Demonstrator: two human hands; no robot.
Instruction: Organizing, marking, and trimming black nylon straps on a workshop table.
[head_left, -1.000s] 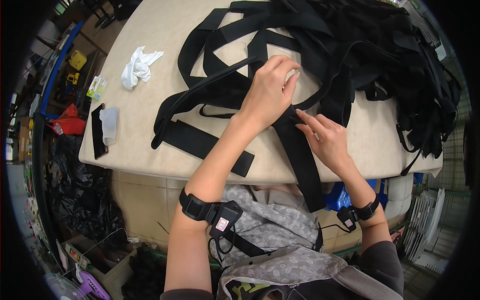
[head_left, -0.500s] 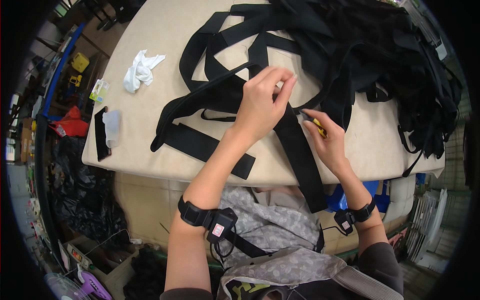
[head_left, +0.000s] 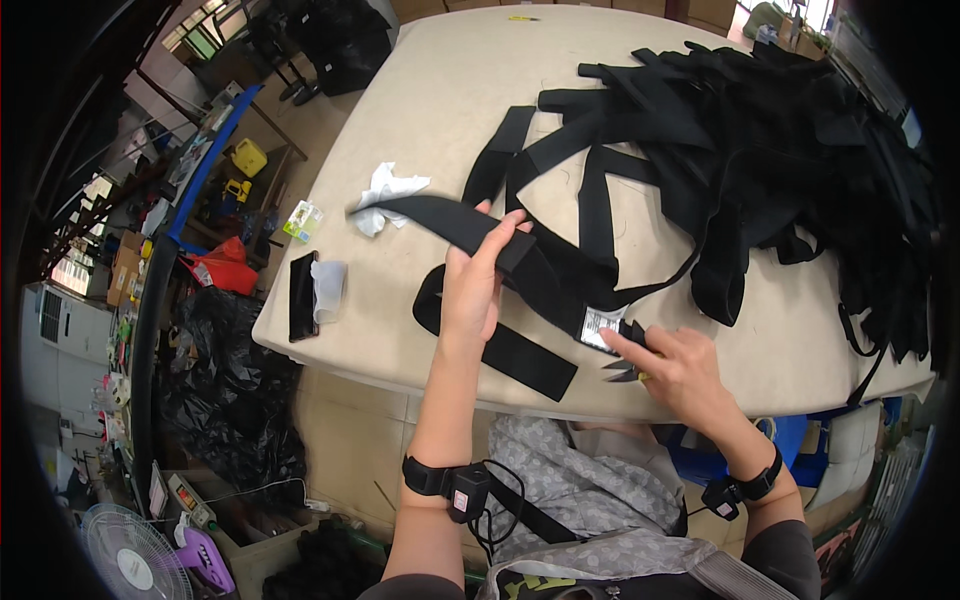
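My left hand (head_left: 472, 295) grips a black fabric strap (head_left: 430, 215), whose raised, slightly blurred free end stretches leftward over a crumpled white cloth (head_left: 395, 185). At the strap's lower right sits a white printed label (head_left: 600, 326), touched or nearly touched by the index finger of my right hand (head_left: 672, 368). That hand also holds small snips (head_left: 620, 372) with dark blades and a yellow handle, mostly covered by the fingers. Another loose strap (head_left: 530, 365) lies below on the cream padded table (head_left: 380, 120).
A large tangle of black straps (head_left: 780, 170) covers the table's right side. A dark phone (head_left: 302, 295) with a translucent sheet and a small packet (head_left: 303, 222) lie near the left edge. Beyond that are black plastic bags (head_left: 225, 380), a purple-and-white fan (head_left: 130, 550) and a blue-edged bench (head_left: 210, 160).
My left hand has lifted the strap and swung its end leftward. My right hand has taken hold of the snips and moved lower, where a white label now shows. The view has shifted, showing more table.
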